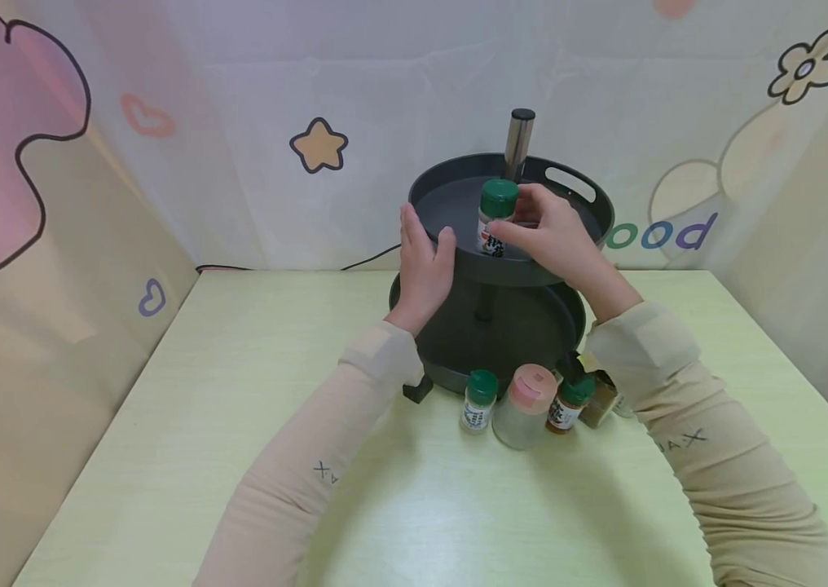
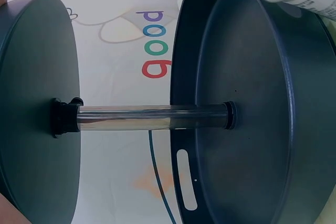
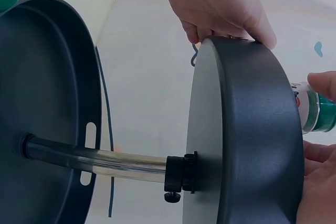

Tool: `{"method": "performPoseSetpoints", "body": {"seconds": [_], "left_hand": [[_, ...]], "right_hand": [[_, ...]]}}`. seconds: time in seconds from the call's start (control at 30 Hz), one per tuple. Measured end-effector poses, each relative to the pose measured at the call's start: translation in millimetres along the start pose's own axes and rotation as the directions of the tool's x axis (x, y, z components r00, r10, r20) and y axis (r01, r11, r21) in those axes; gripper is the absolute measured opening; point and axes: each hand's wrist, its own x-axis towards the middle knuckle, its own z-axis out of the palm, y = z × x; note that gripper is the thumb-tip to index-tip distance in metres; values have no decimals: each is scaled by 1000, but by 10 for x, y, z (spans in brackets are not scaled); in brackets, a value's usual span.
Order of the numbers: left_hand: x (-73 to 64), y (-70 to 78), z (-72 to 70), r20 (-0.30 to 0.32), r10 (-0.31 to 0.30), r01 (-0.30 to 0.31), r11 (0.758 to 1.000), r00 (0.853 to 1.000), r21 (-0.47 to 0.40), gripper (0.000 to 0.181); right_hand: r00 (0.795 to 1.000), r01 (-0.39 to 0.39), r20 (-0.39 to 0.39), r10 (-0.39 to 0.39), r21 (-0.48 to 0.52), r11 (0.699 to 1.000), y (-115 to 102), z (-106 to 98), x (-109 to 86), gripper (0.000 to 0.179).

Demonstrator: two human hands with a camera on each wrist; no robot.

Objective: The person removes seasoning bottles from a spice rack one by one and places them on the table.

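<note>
A two-tier round dark grey rack stands at the back of the table. My right hand (image 1: 559,235) pinches a spice jar (image 1: 498,199) with a green lid, between thumb and fingers, inside the upper tray (image 1: 447,196). The jar is upright and its base is hidden behind the front rim. My left hand (image 1: 425,271) rests against the left side of that tray, its fingers straight along the outer wall. Below is the lower tray (image 1: 451,326), joined to the upper one by a metal pole (image 2: 126,118).
Before the rack stand a green-lidded jar (image 1: 477,408), a pink-lidded jar (image 1: 524,412), another green-lidded jar (image 1: 568,405) and a brownish container (image 1: 600,401), partly hidden by the right sleeve. A black foot (image 1: 418,390) of the rack sticks out at left. A curtain hangs behind.
</note>
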Motion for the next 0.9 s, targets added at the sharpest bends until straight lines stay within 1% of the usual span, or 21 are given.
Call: {"method": "performPoseSetpoints", "body": {"seconds": [0.27, 0.5, 0.73, 0.9], "left_hand": [[6, 11, -6, 0, -7, 7, 1000, 1000, 5, 68], [5, 11, -9, 2, -11, 11, 1000, 1000, 7, 69], [4, 13, -11, 11, -24, 24, 1000, 1000, 0, 69], [1, 6, -12, 10, -17, 17, 1000, 1000, 12, 70]], "right_hand": [[1000, -10, -6, 10, -60, 998, 1, 25, 20, 53], [1000, 6, -6, -6, -115, 993, 20, 45, 40, 45], [1000, 20, -5, -21, -125, 992, 36, 57, 46, 43], [1000, 29, -3, -29, -122, 992, 42, 67, 39, 42]]}}
